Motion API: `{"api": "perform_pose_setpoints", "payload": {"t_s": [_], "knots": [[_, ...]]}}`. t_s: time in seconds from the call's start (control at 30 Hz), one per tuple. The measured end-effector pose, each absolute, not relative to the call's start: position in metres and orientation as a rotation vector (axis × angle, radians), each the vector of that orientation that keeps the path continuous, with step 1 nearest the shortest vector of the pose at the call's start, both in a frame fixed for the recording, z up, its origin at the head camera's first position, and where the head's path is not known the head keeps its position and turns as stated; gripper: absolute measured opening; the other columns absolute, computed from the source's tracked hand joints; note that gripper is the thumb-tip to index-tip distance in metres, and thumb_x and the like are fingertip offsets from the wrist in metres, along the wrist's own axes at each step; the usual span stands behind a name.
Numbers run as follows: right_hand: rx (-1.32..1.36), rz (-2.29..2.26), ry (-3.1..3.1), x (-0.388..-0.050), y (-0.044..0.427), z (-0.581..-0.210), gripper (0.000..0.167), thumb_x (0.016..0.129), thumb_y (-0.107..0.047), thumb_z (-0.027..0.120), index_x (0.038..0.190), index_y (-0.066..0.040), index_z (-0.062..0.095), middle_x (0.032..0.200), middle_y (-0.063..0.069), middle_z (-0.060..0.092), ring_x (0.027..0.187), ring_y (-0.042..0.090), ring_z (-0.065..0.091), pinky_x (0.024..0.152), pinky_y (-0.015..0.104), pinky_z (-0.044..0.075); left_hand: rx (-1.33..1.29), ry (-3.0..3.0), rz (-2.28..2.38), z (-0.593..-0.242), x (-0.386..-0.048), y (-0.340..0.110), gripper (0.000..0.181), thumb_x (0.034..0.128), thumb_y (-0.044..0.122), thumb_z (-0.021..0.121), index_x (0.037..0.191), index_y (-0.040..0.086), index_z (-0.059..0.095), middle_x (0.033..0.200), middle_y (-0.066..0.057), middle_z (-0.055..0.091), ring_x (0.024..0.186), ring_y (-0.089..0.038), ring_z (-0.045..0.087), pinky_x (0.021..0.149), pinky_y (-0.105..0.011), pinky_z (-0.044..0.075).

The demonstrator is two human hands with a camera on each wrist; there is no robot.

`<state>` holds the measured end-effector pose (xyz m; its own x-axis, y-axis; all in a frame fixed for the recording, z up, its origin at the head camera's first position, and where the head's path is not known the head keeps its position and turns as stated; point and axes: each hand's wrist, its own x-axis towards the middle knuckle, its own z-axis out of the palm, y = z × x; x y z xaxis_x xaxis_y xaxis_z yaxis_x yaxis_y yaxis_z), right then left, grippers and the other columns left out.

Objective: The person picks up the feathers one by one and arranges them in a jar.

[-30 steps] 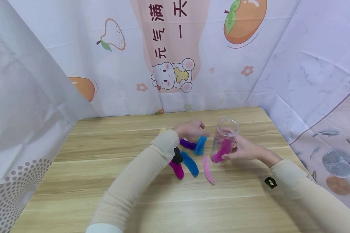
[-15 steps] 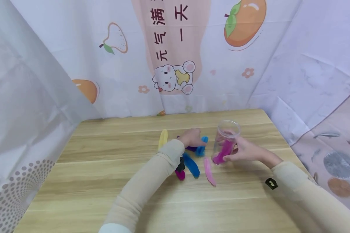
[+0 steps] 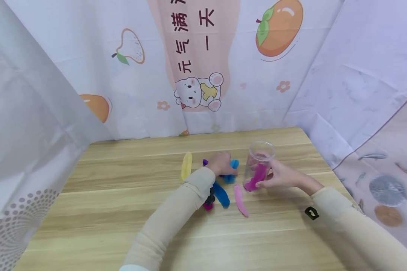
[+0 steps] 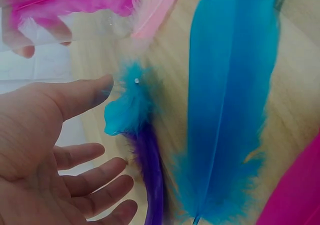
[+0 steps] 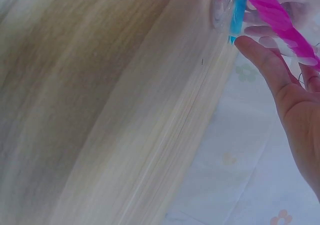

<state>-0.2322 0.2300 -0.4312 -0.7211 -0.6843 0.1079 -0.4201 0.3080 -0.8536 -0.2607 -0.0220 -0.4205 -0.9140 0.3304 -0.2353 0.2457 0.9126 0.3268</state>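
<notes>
Clear jar (image 3: 252, 165) stands long axis vertical, mouth up, held in the right grip (image 3: 280, 176), left grip (image 3: 220, 164) wide.

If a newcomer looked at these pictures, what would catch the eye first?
Probably the magenta feather inside the clear jar, which the right hand holds right of centre. Then the open left hand, close to the light blue feather and the purple feather. The yellow feather, lying apart to their left, also stands out.
</notes>
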Motion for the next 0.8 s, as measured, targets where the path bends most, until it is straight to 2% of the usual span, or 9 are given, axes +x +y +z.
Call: {"api": "perform_pose_setpoints", "payload": {"t_s": [0.13,0.3,0.57,0.8], "knots": [[-1.002,-1.359,2.311,-0.2325,0.2304,-0.4301,0.093,0.08,-0.01,0.088,0.15,-0.011,0.028,0.129,0.023,0.059,0.109,0.033,0.063,0.076,0.041,0.061,0.409,2.81,0.374,-0.4229,-0.2612,-0.0195,0.04,0.0847,0.045,0.08,0.091,0.013,0.057,0.076,0.001,0.052,0.073,-0.017,0.051,0.059,-0.026,0.041],[-0.976,-1.35,2.306,-0.2316,0.2294,-0.4307,0.091,0.079,-0.011,0.088,0.149,-0.01,0.029,0.127,0.023,0.059,0.106,0.031,0.064,0.078,0.043,0.061,0.393,2.826,0.364,-0.4224,-0.26,-0.019,0.039,0.0821,0.038,0.084,0.096,0.013,0.057,0.083,0.0,0.057,0.077,-0.018,0.054,0.063,-0.03,0.045],[-0.99,-1.36,2.304,-0.2308,0.2288,-0.43,0.094,0.079,-0.009,0.088,0.151,-0.007,0.026,0.13,0.024,0.059,0.105,0.033,0.064,0.077,0.04,0.061,0.423,2.825,0.38,-0.4231,-0.2599,-0.0171,0.036,0.0824,0.03,0.085,0.103,0.012,0.061,0.091,-0.001,0.061,0.081,-0.018,0.057,0.067,-0.031,0.048],[-0.993,-1.35,2.29,-0.231,0.2296,-0.4286,0.088,0.08,-0.01,0.087,0.148,-0.005,0.032,0.131,0.021,0.058,0.111,0.035,0.063,0.078,0.039,0.061,0.451,2.818,0.456,-0.4244,-0.2611,-0.0168,0.043,0.0822,0.019,0.084,0.117,0.009,0.062,0.104,-0.004,0.065,0.091,-0.02,0.059,0.081,-0.034,0.053]]}}
